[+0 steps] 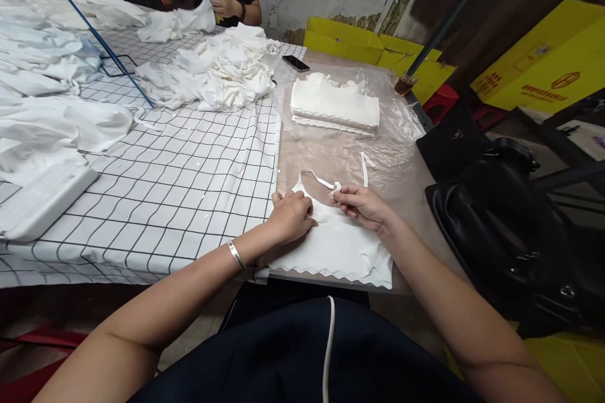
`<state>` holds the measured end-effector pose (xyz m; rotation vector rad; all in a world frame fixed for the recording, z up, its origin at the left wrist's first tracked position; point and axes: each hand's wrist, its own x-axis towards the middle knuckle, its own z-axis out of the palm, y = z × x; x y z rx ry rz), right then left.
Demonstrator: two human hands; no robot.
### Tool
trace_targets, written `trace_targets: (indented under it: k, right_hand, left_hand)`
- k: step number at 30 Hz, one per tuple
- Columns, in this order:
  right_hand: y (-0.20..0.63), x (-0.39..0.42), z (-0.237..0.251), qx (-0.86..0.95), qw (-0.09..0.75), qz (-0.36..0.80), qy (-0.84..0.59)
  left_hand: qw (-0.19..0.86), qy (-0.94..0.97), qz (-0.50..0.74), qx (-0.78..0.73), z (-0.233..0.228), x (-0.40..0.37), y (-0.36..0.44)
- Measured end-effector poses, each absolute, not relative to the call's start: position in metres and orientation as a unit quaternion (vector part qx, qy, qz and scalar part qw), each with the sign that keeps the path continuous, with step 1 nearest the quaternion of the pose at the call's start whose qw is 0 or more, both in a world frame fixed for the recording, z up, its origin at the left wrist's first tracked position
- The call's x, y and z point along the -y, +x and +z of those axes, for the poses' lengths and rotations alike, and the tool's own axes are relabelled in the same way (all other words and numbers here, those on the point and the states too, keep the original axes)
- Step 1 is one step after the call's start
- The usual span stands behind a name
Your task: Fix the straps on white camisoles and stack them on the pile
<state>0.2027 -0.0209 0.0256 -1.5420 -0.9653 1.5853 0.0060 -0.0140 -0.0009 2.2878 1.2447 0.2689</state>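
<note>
A white strappy garment (338, 239) lies spread flat toward five o'clock from the view's centre, its wavy-edged hem (331, 273) at six. One thin strap (312, 172) loops from its eleven o'clock corner; a second strap (364, 170) extends at one, bent over near its tip. Creases mark four o'clock.

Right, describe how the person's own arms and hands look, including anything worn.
Both forearms are bare, with no sleeves in view. The left hand is ungloved, a flat silver-coloured bracelet around its wrist. The right hand is ungloved too, with no bracelet showing.
</note>
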Motion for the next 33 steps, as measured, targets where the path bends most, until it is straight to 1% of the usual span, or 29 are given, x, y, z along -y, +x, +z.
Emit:
trace_targets:
  k: [6,11,15,20,25,33]
  right_hand:
    - [0.197,0.025,0.018,0.496,0.335,0.518,-0.611]
    - [0.196,0.026,0.01,0.553,0.313,0.48,-0.604]
    - [0.195,0.028,0.01,0.617,0.292,0.439,-0.583]
    - [0.19,0.033,0.012,0.692,0.277,0.344,-0.571]
    - [0.186,0.037,0.014,0.717,0.26,0.334,-0.554]
    - [0.182,0.039,0.009,0.715,0.275,0.333,-0.55]
  left_hand:
    - [0.294,0.824,0.113,-0.471,0.001,0.008,0.005]
    - [0.302,0.82,0.1,-0.476,0.001,0.005,0.005]
    - [0.31,0.807,0.147,-0.481,0.0,0.008,0.003]
    - [0.349,0.78,0.189,-0.484,0.001,0.016,0.0]
    - [0.361,0.769,0.188,-0.492,0.004,0.019,0.0]
    - [0.36,0.774,0.183,-0.488,0.004,0.021,0.0]
